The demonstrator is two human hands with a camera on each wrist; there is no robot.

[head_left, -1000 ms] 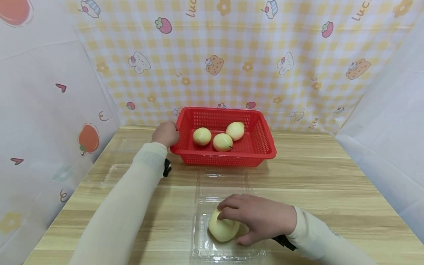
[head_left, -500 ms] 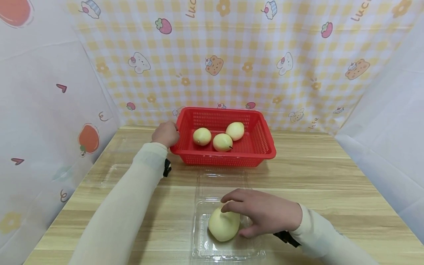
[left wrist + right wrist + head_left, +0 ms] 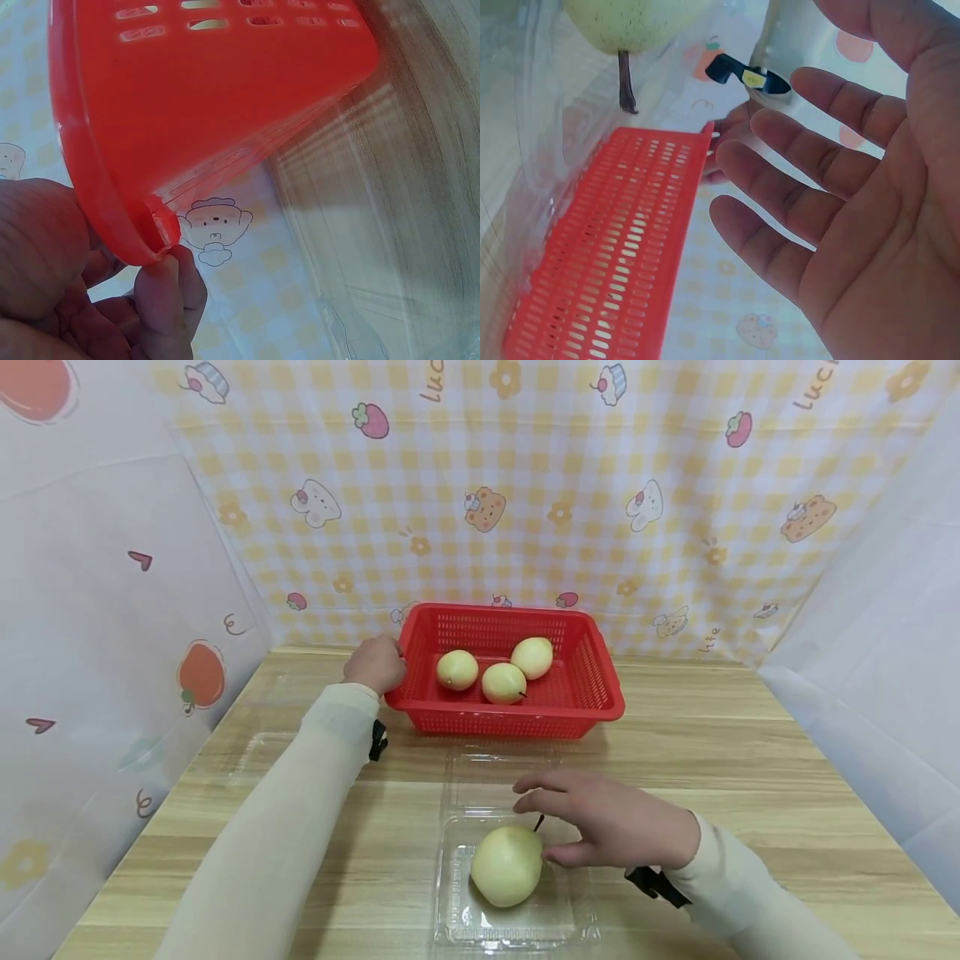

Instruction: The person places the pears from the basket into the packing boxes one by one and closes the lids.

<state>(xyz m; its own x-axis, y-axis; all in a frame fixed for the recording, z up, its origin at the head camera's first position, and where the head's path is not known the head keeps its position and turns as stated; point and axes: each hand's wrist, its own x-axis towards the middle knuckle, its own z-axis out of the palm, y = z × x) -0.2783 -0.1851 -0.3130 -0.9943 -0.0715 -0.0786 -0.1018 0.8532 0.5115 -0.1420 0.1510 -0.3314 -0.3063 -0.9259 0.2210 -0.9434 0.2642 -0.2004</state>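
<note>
My left hand [image 3: 377,664] grips the left rim of a red plastic basket [image 3: 495,723]; in the left wrist view its fingertips curl against the edge of the basket rim [image 3: 101,187]. Three yellow pears [image 3: 504,683] lie inside the basket. A single pear [image 3: 506,868], stem toward the upper right, sits in a clear plastic clamshell box [image 3: 456,917] whose lid lies open toward the basket. My right hand [image 3: 615,822] hovers at the right of this pear, fingers spread and relaxed, holding nothing. In the right wrist view a small gap separates the fingers from the pear [image 3: 634,22].
More clear plastic packaging [image 3: 255,743] lies on the left of the wooden table [image 3: 712,760], faint against the wood. A checked curtain [image 3: 562,468] with cartoon prints hangs behind the basket, and white cloth [image 3: 97,635] borders the left side.
My right hand has let go of the pear in the clear box and drawn away up and to the right, uncovering the stem. The left hand and basket stay put.
</note>
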